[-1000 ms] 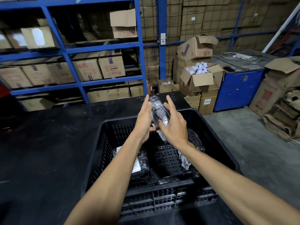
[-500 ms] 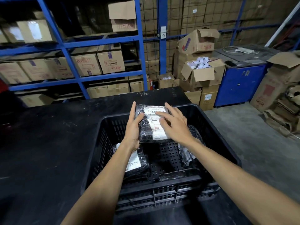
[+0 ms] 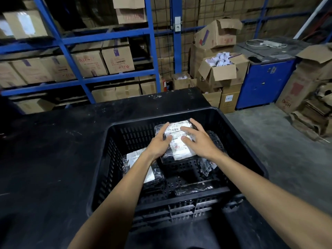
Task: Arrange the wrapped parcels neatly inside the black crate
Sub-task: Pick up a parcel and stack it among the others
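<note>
Blue steel racks [image 3: 107,36] full of brown cardboard boxes fill the back of the storeroom, and in front of them stands a black desk [image 3: 53,159] with a scratched top. On its right part rests the black perforated plastic crate [image 3: 239,141], close to the near edge of the desk.

Inside the crate, toward its far wall, lies a dark parcel wrapped in clear film with a white shipping label [image 3: 177,141] on top. Both hands lie flat on it. The left hand [image 3: 160,142] covers the left half, its fingers [image 3: 166,127] spread apart and pointing to the far wall. The right hand [image 3: 199,139] covers the right half, fingers apart too, with the fingertips at the far right corner of the parcel. Neither hand closes around it; they press from above.

A second wrapped parcel with a white label [image 3: 143,169] lies at the left wall of the crate, partly hidden under the left forearm. Another dark wrapped parcel [image 3: 214,141] leans at the right wall, just beside the right hand.

Half a second ago the parcel was held higher, above the crate's far rim, gripped at its sides. One second ago it stood on edge between the two palms. Now it is lower, label up.
</note>
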